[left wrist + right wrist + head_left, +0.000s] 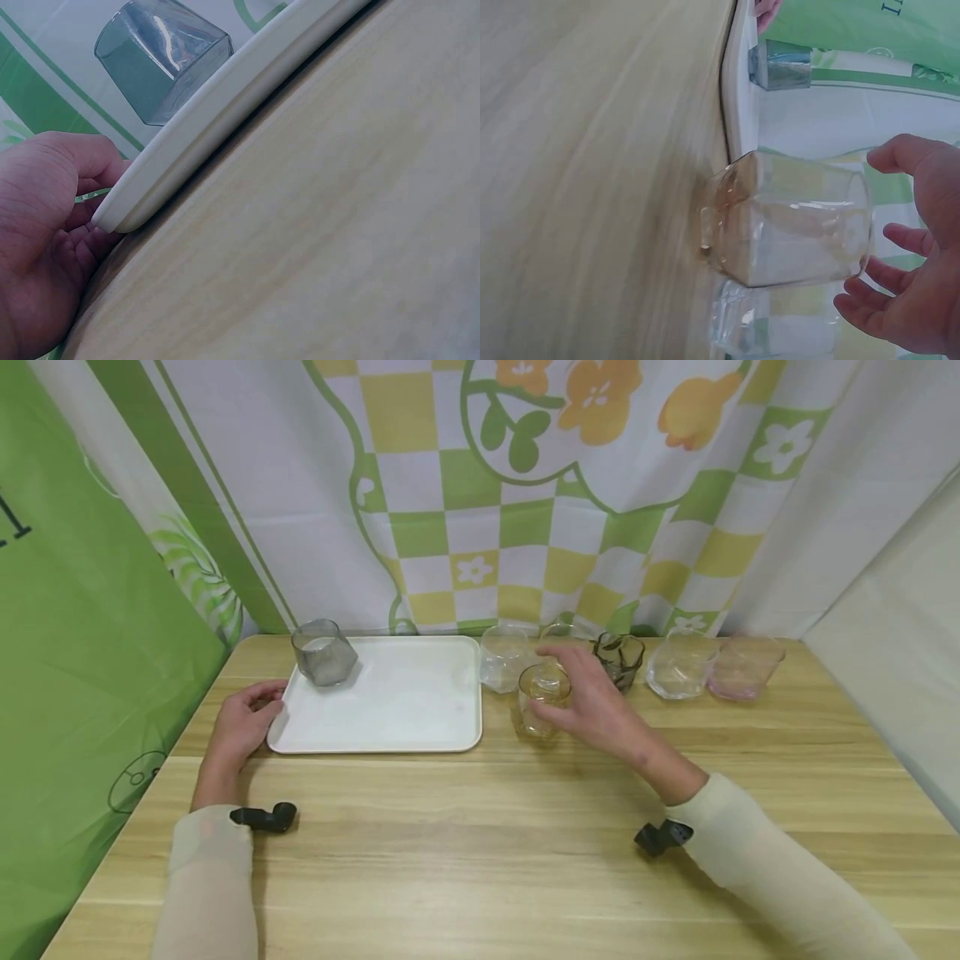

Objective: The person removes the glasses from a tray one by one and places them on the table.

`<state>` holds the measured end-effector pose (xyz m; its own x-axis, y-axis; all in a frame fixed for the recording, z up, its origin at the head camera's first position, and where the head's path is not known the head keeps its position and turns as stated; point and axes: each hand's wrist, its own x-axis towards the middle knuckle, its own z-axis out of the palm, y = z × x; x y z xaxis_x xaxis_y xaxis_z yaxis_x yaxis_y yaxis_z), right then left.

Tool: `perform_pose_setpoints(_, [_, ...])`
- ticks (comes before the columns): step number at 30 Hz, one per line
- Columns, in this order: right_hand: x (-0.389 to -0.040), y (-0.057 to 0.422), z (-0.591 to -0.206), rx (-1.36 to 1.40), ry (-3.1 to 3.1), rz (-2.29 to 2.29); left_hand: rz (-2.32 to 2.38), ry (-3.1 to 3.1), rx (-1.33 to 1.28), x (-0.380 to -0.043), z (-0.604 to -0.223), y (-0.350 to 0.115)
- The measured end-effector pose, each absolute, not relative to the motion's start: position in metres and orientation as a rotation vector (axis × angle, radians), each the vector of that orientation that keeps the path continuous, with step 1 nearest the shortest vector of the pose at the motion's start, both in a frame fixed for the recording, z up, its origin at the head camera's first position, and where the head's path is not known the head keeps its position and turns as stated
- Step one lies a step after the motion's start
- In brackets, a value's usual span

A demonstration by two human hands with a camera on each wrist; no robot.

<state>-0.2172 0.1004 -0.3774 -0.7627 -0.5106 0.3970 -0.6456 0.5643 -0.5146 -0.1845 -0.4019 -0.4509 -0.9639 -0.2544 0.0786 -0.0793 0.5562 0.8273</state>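
Observation:
My left hand [242,720] grips the left edge of a white rectangular tray [390,739], its fingers curled at the rim in the left wrist view. A grey faceted glass [324,653] stands upright at the tray's back left corner. Right of the tray, an amber glass [542,697] stands upright on the table. My right hand [592,697] is at that glass, thumb and fingers spread about its rim. In the right wrist view a gap shows between the thumb and the amber glass [795,217]; fingertip contact is hard to tell.
Behind the amber glass stand a clear glass [504,664] and another clear one, partly hidden by my right hand. Farther right are a dark glass [621,660], a clear glass [681,668] and a pinkish glass [742,670]. A patterned curtain [472,527] hangs behind the wooden table [450,860].

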Motion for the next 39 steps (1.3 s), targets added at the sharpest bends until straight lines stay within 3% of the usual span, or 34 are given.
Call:
perform_pose_setpoints(14, [-0.208, 0.082, -0.356, 1.039, -2.474, 1.033, -1.363, -2.613, 0.319, -0.185, -0.450, -0.401])
perform_pose_setpoints(39, [-0.206, 0.007, -0.351, 1.185, -2.545, 1.269, -1.374, -2.597, 0.315, -0.185, -0.450, -0.401])
